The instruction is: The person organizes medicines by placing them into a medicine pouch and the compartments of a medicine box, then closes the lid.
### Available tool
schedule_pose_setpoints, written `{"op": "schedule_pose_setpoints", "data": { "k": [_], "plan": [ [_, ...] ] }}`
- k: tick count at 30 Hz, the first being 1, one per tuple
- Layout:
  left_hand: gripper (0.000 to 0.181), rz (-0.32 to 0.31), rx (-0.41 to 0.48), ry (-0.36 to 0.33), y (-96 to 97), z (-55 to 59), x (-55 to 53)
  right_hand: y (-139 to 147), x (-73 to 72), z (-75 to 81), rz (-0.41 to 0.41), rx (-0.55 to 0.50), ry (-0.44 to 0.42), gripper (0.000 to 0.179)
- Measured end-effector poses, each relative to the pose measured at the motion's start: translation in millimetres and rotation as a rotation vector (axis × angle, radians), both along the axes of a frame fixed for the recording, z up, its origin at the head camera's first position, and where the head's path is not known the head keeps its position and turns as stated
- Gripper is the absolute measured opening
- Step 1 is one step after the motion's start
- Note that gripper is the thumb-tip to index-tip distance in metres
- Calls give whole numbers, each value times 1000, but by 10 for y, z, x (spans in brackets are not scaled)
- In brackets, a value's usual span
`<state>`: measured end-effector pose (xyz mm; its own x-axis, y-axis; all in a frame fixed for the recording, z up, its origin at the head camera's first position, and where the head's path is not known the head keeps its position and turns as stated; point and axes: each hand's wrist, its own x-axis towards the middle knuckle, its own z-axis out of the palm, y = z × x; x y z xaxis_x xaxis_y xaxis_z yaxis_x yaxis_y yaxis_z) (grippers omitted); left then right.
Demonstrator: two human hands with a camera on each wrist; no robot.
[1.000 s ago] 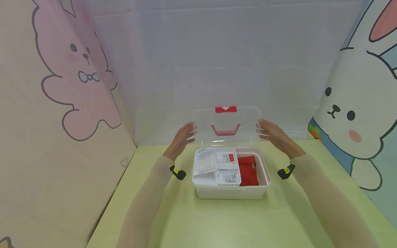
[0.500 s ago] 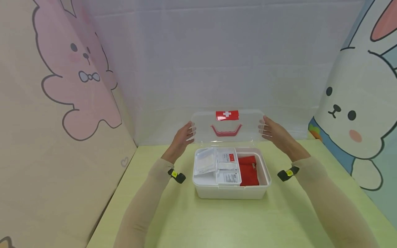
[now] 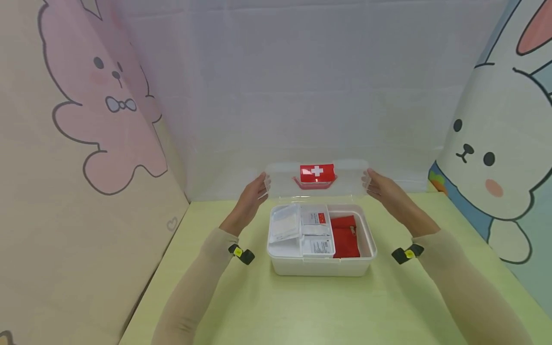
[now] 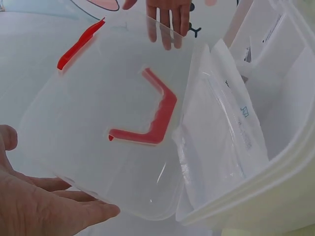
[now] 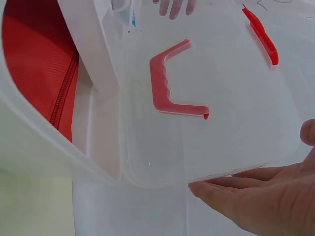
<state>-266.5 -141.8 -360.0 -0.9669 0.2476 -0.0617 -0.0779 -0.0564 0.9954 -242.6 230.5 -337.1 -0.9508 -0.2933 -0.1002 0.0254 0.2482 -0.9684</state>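
A clear plastic lid (image 3: 282, 178) stands tipped up behind an open white first-aid box (image 3: 321, 267). On the lid are a red latch (image 3: 316, 173) with a white cross and a red handle (image 4: 165, 115). At the lid's left edge is my left hand (image 3: 253, 195), its fingers extended along the outside. Opposite it, my right hand (image 3: 384, 187) touches the right edge with fairly straight fingers. Both wrist views show each thumb apart from the lid. Inside the box lie a red zippered pouch (image 3: 345, 239) and a white tray (image 3: 284, 249) holding several packets (image 3: 316, 219).
The box rests on a pale yellow-green table (image 3: 319, 311). Close behind it rises a white cloth backdrop (image 3: 280, 96). Printed cloth walls with a pink bear-like figure (image 3: 103, 120) and a white rabbit (image 3: 496, 143) flank the table.
The lid's top edge has come down and forward, so the latch's cross now shows fully and overlaps the handle. Both hands have moved along with it. The box has stayed in place.
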Motion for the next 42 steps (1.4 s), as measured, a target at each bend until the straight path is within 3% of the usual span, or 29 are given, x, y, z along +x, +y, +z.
{"op": "schedule_pose_setpoints", "data": {
  "k": [5,13,22,27,37,42],
  "plan": [
    [75,-10,29,15,5,-6,71,-7,121,-35,19,63,50,82],
    [80,-22,0,24,-2,-88,161,-2,252,-102,0,131,110,81],
    [89,-37,-159,82,-32,-206,327,29,368,-207,-53,205,124,79],
    [83,-41,-255,119,-42,-260,416,45,425,-244,-45,207,158,75],
    [89,-65,-322,237,-43,-340,512,61,521,-331,-14,232,251,67],
    [93,-31,-384,259,-49,-408,551,71,579,-370,12,251,297,64]
  ]
}}
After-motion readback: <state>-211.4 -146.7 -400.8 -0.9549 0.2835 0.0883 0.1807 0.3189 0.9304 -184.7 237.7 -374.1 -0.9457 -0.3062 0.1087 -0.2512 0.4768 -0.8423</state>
